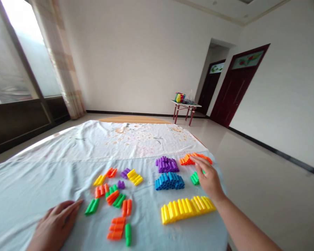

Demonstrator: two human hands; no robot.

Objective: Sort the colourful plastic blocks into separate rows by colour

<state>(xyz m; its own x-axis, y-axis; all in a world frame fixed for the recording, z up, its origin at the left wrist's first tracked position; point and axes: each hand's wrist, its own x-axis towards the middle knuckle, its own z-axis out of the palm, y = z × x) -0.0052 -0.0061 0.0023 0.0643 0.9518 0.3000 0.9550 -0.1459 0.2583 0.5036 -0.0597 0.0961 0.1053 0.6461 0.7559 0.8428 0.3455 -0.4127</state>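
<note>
My left hand (55, 223) lies palm down on the pale blue cloth, fingers stretched out, holding nothing. Just right of its fingertips are green plastic tubes (91, 207). My right hand (207, 174) is at a pile of orange tubes (187, 159), its stretched fingers touching or just over the top and covering part of it. No tube shows in those fingers. Below them sits a small group of green tubes (195, 178), partly hidden by the hand. Stacks of purple tubes (167, 164), blue tubes (169, 181) and yellow tubes (187, 209) stand left of and below that hand.
Loose orange tubes (116, 228), yellow tubes (135, 177) and purple tubes (121, 184) lie scattered mid-table. A flowered white cloth (136, 139) covers the far part. The table's right edge runs close beside the stacks. A small side table (185, 104) holds bags near the wall.
</note>
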